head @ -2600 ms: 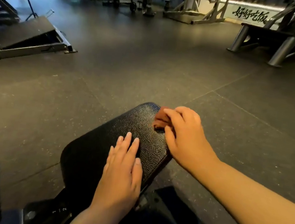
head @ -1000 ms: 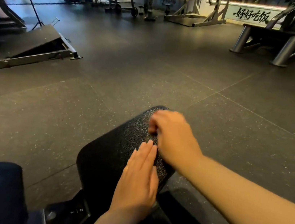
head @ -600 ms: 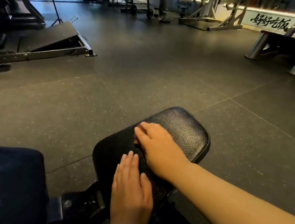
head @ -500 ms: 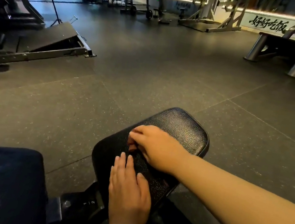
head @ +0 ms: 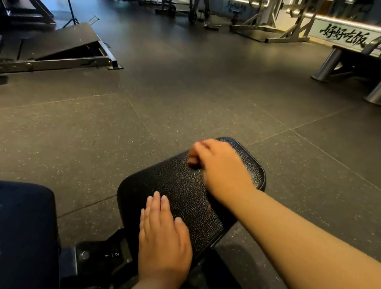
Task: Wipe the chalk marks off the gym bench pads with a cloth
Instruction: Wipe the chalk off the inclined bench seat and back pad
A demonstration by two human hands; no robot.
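A black textured bench pad [head: 173, 186] juts forward at the lower centre of the head view. My right hand [head: 220, 168] is on its far half, fingers curled around a small reddish-brown cloth [head: 192, 160] that shows only as a sliver under the knuckles. My left hand [head: 164, 238] lies flat on the near end of the pad with straight fingers. A second dark pad [head: 0, 232] with pale smears on it fills the lower left corner. No chalk marks are plain on the black pad.
Dark rubber floor tiles [head: 193, 83] spread all around. A slanted metal platform [head: 58, 49] lies on the floor at the left. A steel machine frame [head: 366, 71] stands at the right. Racks and people are at the far wall.
My right hand with the cloth slid from the pad's middle toward its far end. My left hand stayed flat on the near end.
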